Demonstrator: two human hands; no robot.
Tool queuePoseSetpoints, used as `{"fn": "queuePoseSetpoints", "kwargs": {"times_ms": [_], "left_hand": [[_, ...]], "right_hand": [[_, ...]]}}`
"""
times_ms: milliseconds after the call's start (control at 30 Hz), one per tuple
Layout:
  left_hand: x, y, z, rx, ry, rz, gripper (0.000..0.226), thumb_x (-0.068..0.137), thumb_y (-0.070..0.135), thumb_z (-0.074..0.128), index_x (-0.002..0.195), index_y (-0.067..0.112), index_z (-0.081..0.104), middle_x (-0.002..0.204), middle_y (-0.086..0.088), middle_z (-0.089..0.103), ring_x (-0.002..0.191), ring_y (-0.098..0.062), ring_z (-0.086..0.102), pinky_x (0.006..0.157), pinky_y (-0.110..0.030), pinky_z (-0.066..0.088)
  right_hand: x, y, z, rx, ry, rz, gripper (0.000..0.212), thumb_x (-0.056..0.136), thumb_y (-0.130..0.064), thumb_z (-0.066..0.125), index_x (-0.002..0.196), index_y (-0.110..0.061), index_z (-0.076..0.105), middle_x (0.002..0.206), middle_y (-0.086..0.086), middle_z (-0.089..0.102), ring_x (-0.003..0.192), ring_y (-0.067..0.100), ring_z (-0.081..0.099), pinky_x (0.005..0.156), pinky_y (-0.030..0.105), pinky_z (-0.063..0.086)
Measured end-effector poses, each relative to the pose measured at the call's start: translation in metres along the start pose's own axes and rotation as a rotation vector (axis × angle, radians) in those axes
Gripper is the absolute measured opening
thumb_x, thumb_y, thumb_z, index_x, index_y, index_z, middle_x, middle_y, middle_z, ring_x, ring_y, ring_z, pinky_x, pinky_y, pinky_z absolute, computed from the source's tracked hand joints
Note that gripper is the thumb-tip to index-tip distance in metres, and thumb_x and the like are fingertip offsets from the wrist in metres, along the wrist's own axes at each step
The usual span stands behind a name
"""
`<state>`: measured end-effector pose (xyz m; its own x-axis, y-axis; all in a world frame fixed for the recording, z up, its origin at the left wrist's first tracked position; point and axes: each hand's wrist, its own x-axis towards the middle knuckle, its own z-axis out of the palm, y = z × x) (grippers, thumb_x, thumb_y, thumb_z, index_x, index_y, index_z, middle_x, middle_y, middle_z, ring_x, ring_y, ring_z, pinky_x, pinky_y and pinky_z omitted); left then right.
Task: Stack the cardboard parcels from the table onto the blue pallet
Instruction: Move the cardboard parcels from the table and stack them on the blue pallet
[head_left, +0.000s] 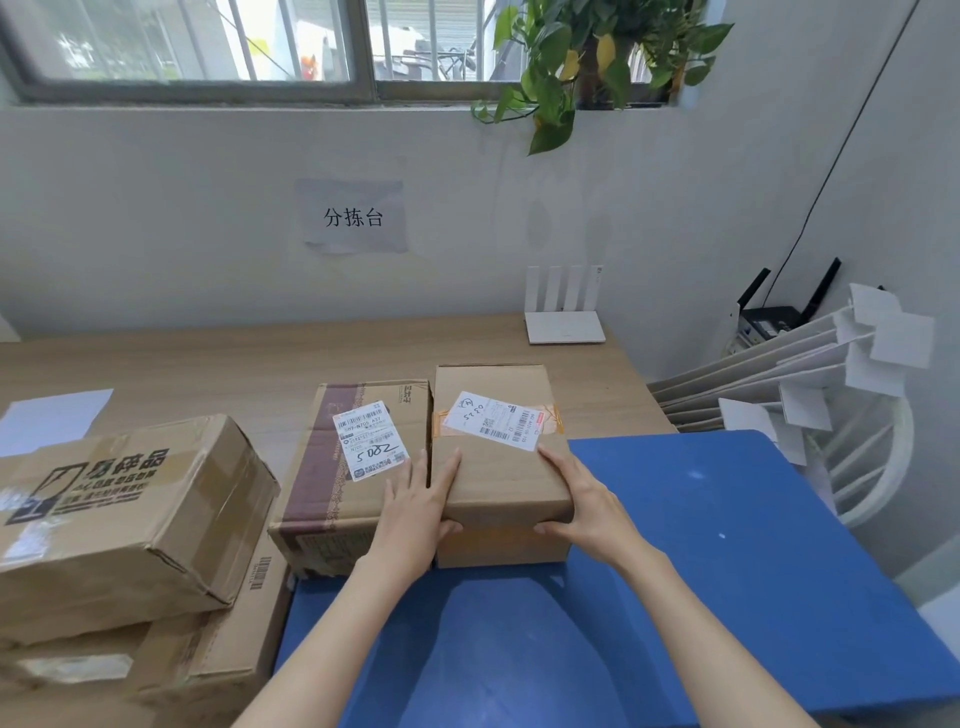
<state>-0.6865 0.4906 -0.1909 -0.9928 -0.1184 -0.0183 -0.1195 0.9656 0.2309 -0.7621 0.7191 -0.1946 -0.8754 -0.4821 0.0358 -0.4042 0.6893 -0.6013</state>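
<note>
Bench (260, 358) surface runs across the view from 9 o'clock to 2 o'clock, with the blue pallet (727, 545) occupying the area from 3 o'clock to 6 o'clock. Stacked parcels (119, 525) sit at 9 o'clock, one box resting on another. Patterned-tape parcel (353, 467) stands just left of centre, touching the plain parcel (498, 462) at centre; the near end of the plain parcel appears to sit at the pallet's far edge, though its exact footing cannot be confirmed. Step in hand: grasping the plain parcel for transfer. Left hand (415, 504) is spread flat on the parcel's left near corner, fingers on top and thumb on the front face. Right hand (582, 499) clasps the right near corner in the same way. Neither hand is closed into a fist. Next move calls for even pressure from both sides, then a short pull toward 5 o'clock onto open pallet surface, leaving room for further parcels.
</note>
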Motion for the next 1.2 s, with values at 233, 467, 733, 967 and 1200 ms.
{"fn": "queuePoseSetpoints", "kwargs": {"times_ms": [233,467,733,967,1200], "left_hand": [[-0.002,0.000,0.005,0.026,-0.008,-0.004,0.093,0.092,0.038,0.057,0.150,0.031,-0.015,0.160,-0.015,-0.007,0.147,-0.035,-0.004,0.117,-0.050,0.007],[-0.002,0.000,0.005,0.028,-0.015,-0.015,0.092,0.093,0.040,0.055,0.150,0.031,-0.017,0.160,-0.013,-0.009,0.147,-0.033,-0.005,0.117,-0.051,0.006],[-0.009,-0.001,-0.013,-0.029,-0.071,0.009,0.088,0.092,0.029,0.059,0.153,0.026,-0.004,0.161,-0.007,-0.009,0.148,-0.027,-0.004,0.119,-0.050,0.005],[-0.014,-0.011,-0.062,-0.178,-0.017,0.016,0.062,0.092,0.031,0.058,0.146,0.022,0.032,0.149,0.000,0.037,0.136,-0.025,0.034,0.111,-0.046,0.030],[-0.038,-0.045,-0.130,-0.280,0.174,-0.048,0.036,0.095,0.034,0.052,0.130,0.024,0.053,0.123,0.007,0.062,0.114,-0.017,0.057,0.098,-0.038,0.044]], "right_hand": [[0.000,-0.001,-0.002,-0.016,-0.024,0.017,0.099,0.068,-0.028,0.081,0.139,-0.054,0.016,0.149,-0.019,0.028,0.121,0.015,0.046,0.089,0.039,0.048],[0.000,-0.004,-0.005,-0.046,-0.064,0.038,0.104,0.066,-0.033,0.082,0.139,-0.058,0.011,0.156,-0.012,0.017,0.126,0.022,0.046,0.091,0.042,0.048],[-0.007,-0.015,-0.021,-0.036,-0.044,0.135,0.090,0.076,-0.069,0.062,0.147,-0.052,0.008,0.162,-0.008,-0.001,0.143,0.021,0.027,0.107,0.043,0.034],[0.003,-0.059,-0.039,-0.131,0.142,0.044,0.053,0.095,-0.044,0.050,0.145,-0.033,0.035,0.154,-0.010,0.029,0.136,0.014,0.035,0.096,0.038,0.041],[0.020,-0.149,-0.039,-0.160,0.258,-0.053,0.044,0.095,-0.031,0.052,0.138,-0.022,0.046,0.141,-0.004,0.046,0.127,0.018,0.044,0.097,0.036,0.042]]}}
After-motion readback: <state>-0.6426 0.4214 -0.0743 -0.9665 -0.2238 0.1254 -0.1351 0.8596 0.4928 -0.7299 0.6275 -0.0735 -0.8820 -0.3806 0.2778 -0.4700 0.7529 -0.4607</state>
